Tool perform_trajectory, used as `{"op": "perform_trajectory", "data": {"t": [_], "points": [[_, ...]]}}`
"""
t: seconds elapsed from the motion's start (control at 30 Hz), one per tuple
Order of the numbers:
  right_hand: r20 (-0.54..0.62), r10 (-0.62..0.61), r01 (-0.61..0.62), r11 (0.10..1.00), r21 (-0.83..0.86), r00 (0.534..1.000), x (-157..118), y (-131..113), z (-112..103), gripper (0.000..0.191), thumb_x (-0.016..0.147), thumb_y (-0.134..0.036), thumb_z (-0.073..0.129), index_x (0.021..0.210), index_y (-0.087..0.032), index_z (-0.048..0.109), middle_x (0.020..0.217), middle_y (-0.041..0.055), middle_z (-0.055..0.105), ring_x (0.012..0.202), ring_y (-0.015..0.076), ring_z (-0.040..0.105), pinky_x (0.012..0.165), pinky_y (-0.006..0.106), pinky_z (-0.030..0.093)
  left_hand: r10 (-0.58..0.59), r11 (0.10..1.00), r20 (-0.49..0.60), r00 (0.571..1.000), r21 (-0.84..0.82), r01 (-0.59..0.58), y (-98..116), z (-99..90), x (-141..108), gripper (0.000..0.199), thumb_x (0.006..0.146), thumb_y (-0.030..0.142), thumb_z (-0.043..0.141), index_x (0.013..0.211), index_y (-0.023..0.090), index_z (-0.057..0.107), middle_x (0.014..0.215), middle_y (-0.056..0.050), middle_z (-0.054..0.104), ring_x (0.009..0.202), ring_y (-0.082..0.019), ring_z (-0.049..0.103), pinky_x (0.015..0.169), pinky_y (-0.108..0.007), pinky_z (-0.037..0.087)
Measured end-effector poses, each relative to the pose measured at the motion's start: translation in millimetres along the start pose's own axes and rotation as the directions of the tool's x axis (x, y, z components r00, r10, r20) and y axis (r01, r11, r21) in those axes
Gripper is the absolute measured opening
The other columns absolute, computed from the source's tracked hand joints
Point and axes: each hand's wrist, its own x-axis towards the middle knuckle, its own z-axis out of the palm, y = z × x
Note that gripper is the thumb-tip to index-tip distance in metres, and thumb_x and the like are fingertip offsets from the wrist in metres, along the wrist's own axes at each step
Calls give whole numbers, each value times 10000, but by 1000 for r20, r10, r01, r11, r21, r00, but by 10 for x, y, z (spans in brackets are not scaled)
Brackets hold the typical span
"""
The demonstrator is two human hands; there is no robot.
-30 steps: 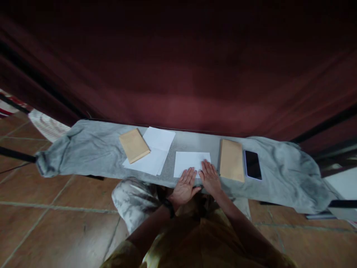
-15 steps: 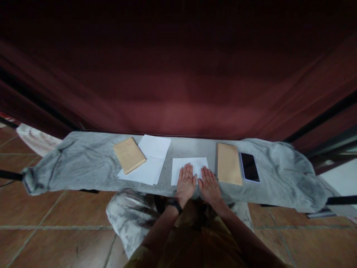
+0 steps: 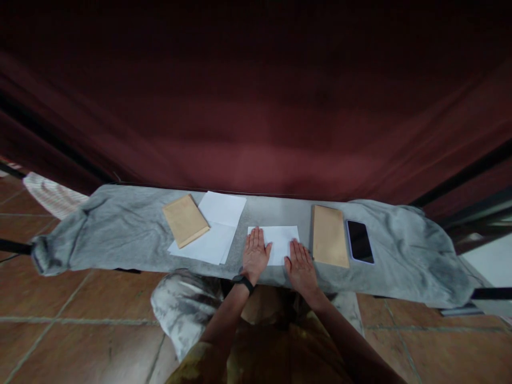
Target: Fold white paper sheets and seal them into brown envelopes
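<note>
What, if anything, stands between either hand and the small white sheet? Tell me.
Nothing visible does: the left hand lies over the left side of the small white sheet, the right hand over its near right corner. The right brown packet lies off to the right.

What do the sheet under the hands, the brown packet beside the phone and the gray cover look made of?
Sheet: probably matte white paper, flat with straight edges. Packet: likely dull kraft paper, from its tan surface. Cover: soft fabric, perhaps fleece; it wrinkles and drapes.
</note>
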Motion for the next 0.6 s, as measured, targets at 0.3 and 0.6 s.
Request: {"op": "perform_trajectory", "data": {"t": [0.3, 0.6], "points": [[142, 99, -117, 985, 123, 985, 531, -275, 54, 549, 1054, -337, 282, 1512, -72, 431, 1553, 180, 450, 1427, 279, 431, 1191, 481, 286, -8, 1000, 13, 1000, 1, 8, -10, -43, -53, 652, 1022, 443, 316, 1570, 90, 302, 1635, -166, 292, 1537, -275, 228, 1248, -495, 228], [193, 119, -135, 988, 71, 974, 800, -338, 223, 577, 1054, -357, 272, 1534, -59, 386, 1608, 182, 351, 1486, 281, 332, 1217, 493, 224, -24, 999, 50, 998, -20, 25, 27, -40, -56, 646, 1014, 432, 343, 1578, 122, 297, 1649, -152, 267, 1544, -287, 203, 1251, -515, 195]]}}
